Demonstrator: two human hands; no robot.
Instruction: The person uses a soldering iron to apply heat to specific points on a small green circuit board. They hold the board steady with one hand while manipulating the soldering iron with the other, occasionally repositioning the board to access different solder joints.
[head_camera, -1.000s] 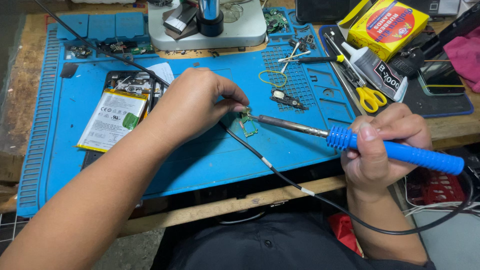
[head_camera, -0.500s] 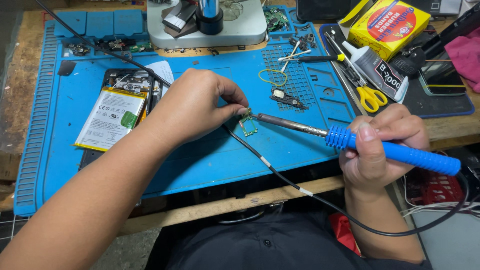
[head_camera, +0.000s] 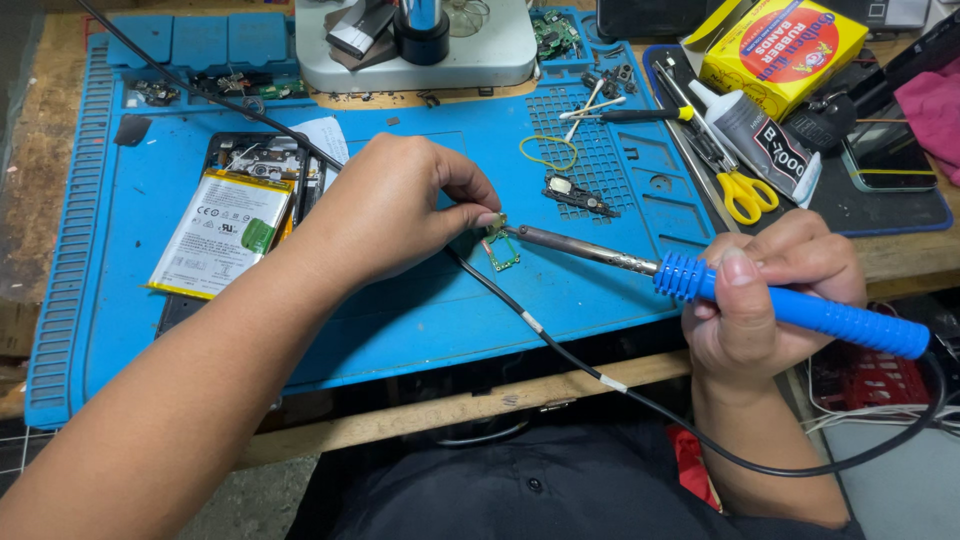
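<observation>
My desk (head_camera: 470, 405) carries a blue mat (head_camera: 400, 300), and near its left edge lies an opened phone (head_camera: 240, 215) with its battery exposed, a risk, I judge, if the hot iron ever swings that way. My right hand (head_camera: 765, 300) is closed round the blue handle of the iron (head_camera: 700, 280), its tip reaching to the middle of the mat. The iron's cord (head_camera: 560, 345) runs under my left wrist toward the near edge; a tug there could jerk the tip off its joint. My left hand (head_camera: 400, 215) pinches the small green board (head_camera: 498, 245) between thumb and forefinger, right beside the tip, so a slip could burn my fingertip (head_camera: 487, 218) or bridge pads with solder.
</observation>
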